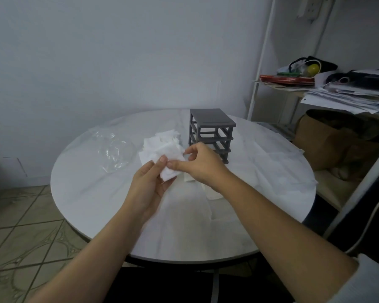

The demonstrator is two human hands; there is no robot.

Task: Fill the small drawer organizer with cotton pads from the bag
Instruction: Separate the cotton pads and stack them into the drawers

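A small grey drawer organizer (210, 130) stands at the back middle of the round table, its slots showing as an open frame. A loose pile of white square cotton pads (162, 143) lies just left of it. My left hand (147, 186) holds a small stack of cotton pads (169, 173) above the table. My right hand (202, 160) pinches the top edge of that same stack with thumb and fingers. A clear plastic bag (112, 149) lies crumpled and flat on the left part of the table. White drawers (210, 191) lie on the table under my right wrist, partly hidden.
The round white table (92, 193) has its edge close to me, with tiled floor to the left. A white shelf rack (293, 84) with papers and clutter stands at the right, a brown paper bag (328, 145) below it. A chair back (363, 226) is at the right.
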